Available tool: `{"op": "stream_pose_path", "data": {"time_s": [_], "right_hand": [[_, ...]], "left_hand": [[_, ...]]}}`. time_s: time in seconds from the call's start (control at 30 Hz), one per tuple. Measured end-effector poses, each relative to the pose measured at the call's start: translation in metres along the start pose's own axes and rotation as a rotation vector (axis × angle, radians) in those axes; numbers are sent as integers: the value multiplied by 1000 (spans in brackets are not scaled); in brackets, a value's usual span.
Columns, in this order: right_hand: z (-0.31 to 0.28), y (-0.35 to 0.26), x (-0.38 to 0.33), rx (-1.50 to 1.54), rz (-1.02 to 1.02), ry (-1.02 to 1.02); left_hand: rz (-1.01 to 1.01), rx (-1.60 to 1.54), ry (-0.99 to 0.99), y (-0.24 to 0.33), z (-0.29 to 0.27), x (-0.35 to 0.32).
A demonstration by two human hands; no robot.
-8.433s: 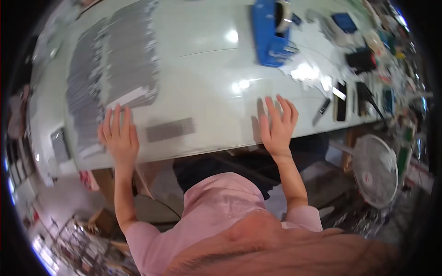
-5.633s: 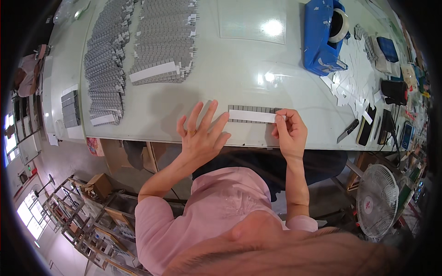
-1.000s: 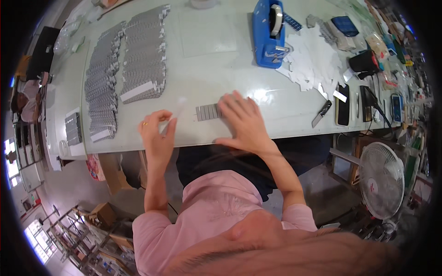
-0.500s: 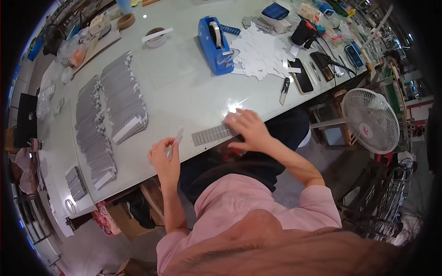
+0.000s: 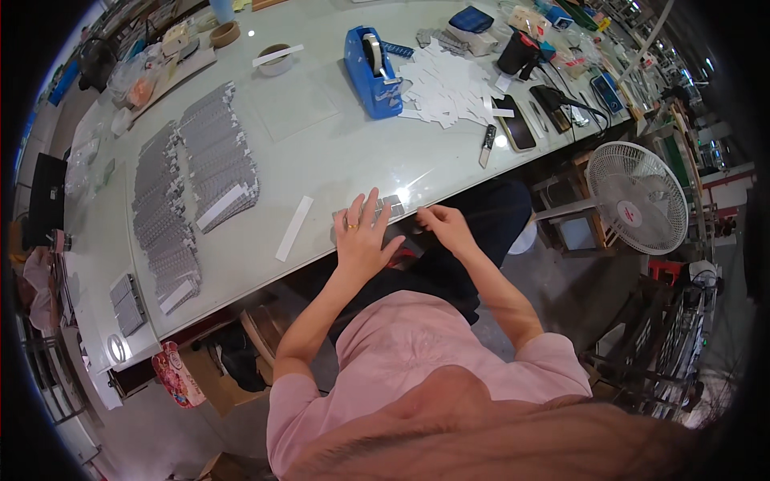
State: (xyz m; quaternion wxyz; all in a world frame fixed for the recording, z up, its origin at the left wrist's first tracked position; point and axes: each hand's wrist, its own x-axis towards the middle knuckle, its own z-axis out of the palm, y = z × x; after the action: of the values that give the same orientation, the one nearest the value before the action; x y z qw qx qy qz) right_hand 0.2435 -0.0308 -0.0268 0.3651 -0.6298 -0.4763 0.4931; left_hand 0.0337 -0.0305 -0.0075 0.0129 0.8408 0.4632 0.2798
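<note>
Gray strip (image 5: 393,208): on table (image 5: 321,180), at person's side of blue tape dispenser (image 5: 374,88). Left hand (image 5: 367,242): fingers spread wide over gray strip, not gripping. Right hand (image 5: 447,228): fingers curled; whether pinching, cannot tell.

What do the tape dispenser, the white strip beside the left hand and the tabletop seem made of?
Tape dispenser: probably plastic, glossy blue, moulded-looking body. White strip: maybe paper or plastic, flat, fairly matte. Tabletop: perhaps glass, smooth and glossy, with bright reflections.
</note>
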Motion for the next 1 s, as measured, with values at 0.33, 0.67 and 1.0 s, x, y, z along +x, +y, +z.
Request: {"op": "stream_pose_path", "data": {"time_s": [0.33, 0.67, 1.0], "right_hand": [[7, 12, 0, 182, 83, 79], [-101, -146, 9, -710, -502, 199], [-186, -221, 203, -908, -428, 486]], "left_hand": [[189, -72, -95, 4, 12, 8], [11, 15, 114, -20, -15, 3], [-237, -15, 91, -33, -1, 6]]}}
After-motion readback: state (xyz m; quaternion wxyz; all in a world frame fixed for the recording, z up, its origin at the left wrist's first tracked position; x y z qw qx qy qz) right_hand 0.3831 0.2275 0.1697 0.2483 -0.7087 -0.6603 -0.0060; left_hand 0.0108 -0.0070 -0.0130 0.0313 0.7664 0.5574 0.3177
